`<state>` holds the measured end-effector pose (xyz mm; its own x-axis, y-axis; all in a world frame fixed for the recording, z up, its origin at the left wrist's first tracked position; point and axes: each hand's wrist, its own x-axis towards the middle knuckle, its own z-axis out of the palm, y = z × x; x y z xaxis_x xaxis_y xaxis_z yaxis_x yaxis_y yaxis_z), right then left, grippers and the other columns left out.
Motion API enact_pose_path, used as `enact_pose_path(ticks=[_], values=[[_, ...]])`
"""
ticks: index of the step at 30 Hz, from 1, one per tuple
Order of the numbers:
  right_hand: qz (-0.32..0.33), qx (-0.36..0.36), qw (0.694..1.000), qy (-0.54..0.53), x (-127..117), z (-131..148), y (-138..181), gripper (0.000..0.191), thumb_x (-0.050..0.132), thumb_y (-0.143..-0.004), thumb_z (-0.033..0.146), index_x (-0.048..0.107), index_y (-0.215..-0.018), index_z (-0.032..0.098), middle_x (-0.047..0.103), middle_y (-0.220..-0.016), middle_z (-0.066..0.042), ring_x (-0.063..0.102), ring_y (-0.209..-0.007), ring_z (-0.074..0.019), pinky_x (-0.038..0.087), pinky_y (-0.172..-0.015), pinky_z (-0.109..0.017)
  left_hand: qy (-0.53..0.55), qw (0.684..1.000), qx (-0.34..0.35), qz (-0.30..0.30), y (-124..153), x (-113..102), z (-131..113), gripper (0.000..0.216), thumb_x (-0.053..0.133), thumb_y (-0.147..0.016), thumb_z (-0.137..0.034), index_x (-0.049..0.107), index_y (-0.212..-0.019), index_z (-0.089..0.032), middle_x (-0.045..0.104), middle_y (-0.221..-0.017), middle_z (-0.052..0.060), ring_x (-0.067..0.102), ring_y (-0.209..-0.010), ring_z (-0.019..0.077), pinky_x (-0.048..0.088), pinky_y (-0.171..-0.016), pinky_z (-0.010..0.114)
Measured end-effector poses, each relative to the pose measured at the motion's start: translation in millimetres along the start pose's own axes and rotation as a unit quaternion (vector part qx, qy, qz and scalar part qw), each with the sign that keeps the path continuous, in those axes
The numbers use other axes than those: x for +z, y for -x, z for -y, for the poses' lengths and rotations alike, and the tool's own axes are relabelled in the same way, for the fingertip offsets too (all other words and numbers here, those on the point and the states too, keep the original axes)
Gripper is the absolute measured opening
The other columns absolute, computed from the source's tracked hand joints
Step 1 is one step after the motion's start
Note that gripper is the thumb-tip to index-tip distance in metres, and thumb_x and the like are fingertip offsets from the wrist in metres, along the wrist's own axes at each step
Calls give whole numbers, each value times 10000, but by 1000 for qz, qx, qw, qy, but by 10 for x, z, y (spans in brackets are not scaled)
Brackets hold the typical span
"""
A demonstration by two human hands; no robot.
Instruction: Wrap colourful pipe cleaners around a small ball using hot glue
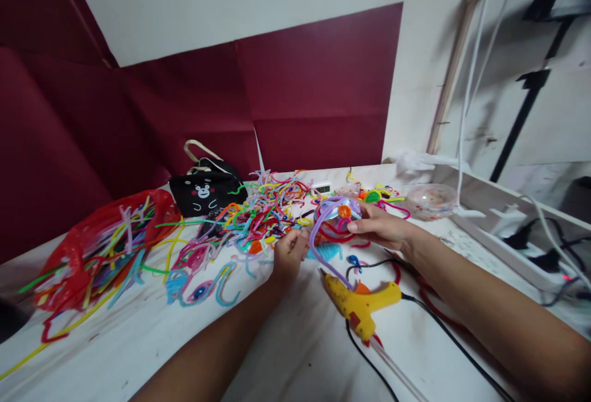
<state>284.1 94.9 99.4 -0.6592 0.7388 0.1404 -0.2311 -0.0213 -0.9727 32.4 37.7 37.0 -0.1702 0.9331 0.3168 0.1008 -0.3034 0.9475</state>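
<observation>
Pipe cleaner craft (336, 217), a rounded bundle of fuzzy wires in lilac, red and blue with an orange button-like disc on top, sits at the centre of the frame, just above the tabletop (286, 340). The right hand (381, 226) grips its right side, fingers curled round it. The left hand (289, 254) is closed in a loose fist just left of the craft, pinching a thin fuzzy strand; which strand, I cannot tell.

Nearest the camera, lower centre, a yellow glue gun (362, 303) lies on its side on the white, scuffed tabletop, its black cord (443, 331) running off to the lower right and a clear glue stick (397, 374) jutting from its back. A long lilac stem (323, 254) curves from the craft down to the gun's nozzle.

Left of the hands lie curled blue pieces (203, 288). Beyond them a tangled, many-coloured heap of pipe cleaners (258, 214) spreads across mid-frame. At far left a crinkled red plastic bag (92, 248) holds more stems. Behind the heap stands a black bag (205, 189) with a bear face. To the upper right of the hands rest a clear round bowl (427, 200) and a white power strip (517, 248). Dark red panels (318, 88) cover the wall behind.
</observation>
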Motion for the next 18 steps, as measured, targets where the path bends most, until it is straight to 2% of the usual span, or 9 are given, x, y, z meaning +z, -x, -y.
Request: enact_pose_path(ticks=[7, 13, 18], values=[[6, -9, 1000, -1, -11, 38, 2, 1022, 1173, -663, 541, 744, -1551, 275, 901, -1366, -102, 875, -1239, -337, 669, -1205, -501, -37, 999, 0, 6, 59, -41, 33, 616, 793, -897, -745, 505, -648, -262, 455, -533, -30, 394, -515, 134, 327, -549, 315], [7, -31, 999, -8, -54, 21, -30, 1035, 1165, -679, 533, 735, -1585, 279, 884, -1417, -96, 845, -1297, -318, 619, -1270, -502, -49, 999, -12, 8, 78, -82, 55, 522, 792, -899, -694, 580, -709, -256, 496, -548, -30, 438, -532, 151, 365, -571, 306], [-9, -18, 1000, -16, -12, 82, 6, 994, 1180, -638, 520, 774, -1517, 299, 900, -1347, -66, 861, -1241, -328, 659, -1206, -486, -26, 999, -37, 18, 73, -79, 49, 456, 858, -858, -661, 650, -762, -267, 504, -561, -29, 444, -549, 167, 343, -563, 316]])
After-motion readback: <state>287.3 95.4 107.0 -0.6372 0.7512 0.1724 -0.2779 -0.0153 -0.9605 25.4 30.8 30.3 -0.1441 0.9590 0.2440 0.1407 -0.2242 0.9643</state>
